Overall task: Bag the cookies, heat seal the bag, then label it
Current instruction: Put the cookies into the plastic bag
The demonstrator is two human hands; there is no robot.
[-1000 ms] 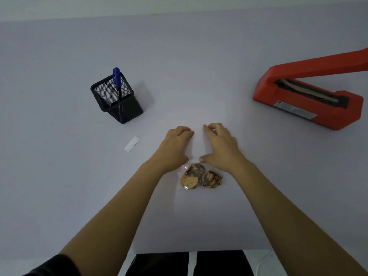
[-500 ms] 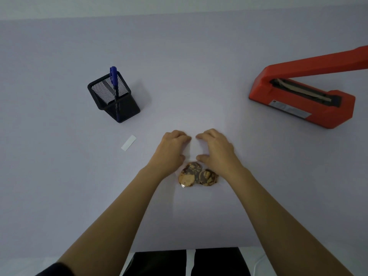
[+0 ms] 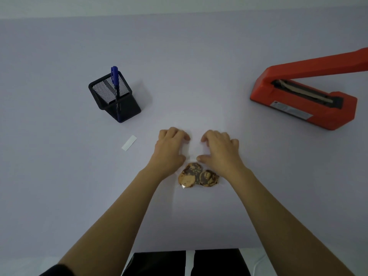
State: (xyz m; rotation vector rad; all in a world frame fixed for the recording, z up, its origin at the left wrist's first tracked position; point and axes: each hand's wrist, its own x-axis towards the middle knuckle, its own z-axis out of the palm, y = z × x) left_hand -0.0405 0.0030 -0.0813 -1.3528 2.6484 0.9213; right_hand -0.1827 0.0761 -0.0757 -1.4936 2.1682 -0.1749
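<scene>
The limp, slippery-looking clear bag (image 3: 194,149) is best taken at its empty mouth, where the left hand (image 3: 171,149) and right hand (image 3: 220,151) set bent fingers (pinching or pressing, I cannot tell), sparing the brittle cookies (image 3: 197,176) just behind the thumbs.

- The heat sealer (image 3: 298,114) has its raised arm cut off by the right edge.
- The far edges of the clear bag (image 3: 194,150) are too faint to trace.
- Whether the left hand (image 3: 171,150) or right hand (image 3: 220,151) pinches it is unclear.
</scene>
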